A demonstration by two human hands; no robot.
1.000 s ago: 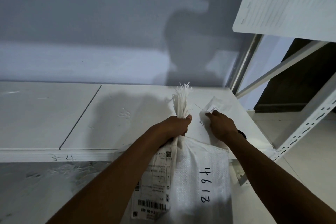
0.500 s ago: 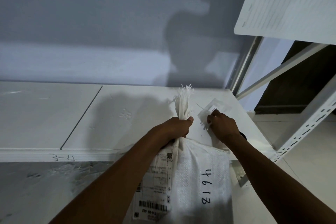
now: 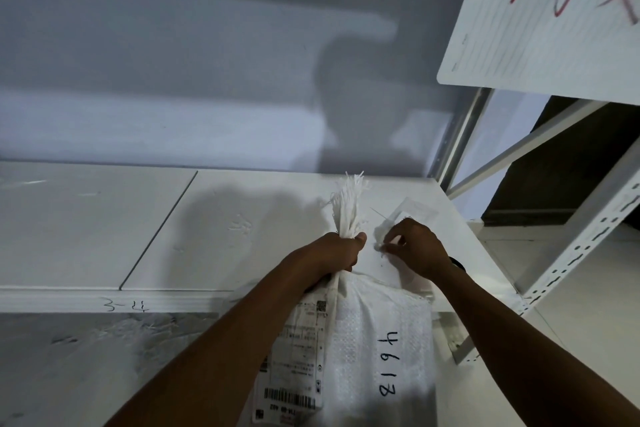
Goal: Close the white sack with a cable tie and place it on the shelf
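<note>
A white woven sack (image 3: 377, 340) with a shipping label and handwritten digits hangs in front of the white shelf (image 3: 242, 236). My left hand (image 3: 337, 251) grips its bunched neck, and the frayed top sticks up above my fist. My right hand (image 3: 417, 248) rests on the shelf just right of the neck, fingertips pinched on a thin white cable tie (image 3: 379, 213) at a clear plastic packet (image 3: 417, 211). The tie's pointed end pokes out toward the back.
The shelf board has a seam left of the sack and handwriting on its front edge. A perforated white upright (image 3: 581, 243) and diagonal brace stand at the right. A white board with red writing (image 3: 547, 10) hangs overhead at the upper right. A grey wall lies behind.
My right hand has drawn back slightly toward me from the packet, its fingers now pinched on the tie. My left hand keeps the same grip on the sack's neck.
</note>
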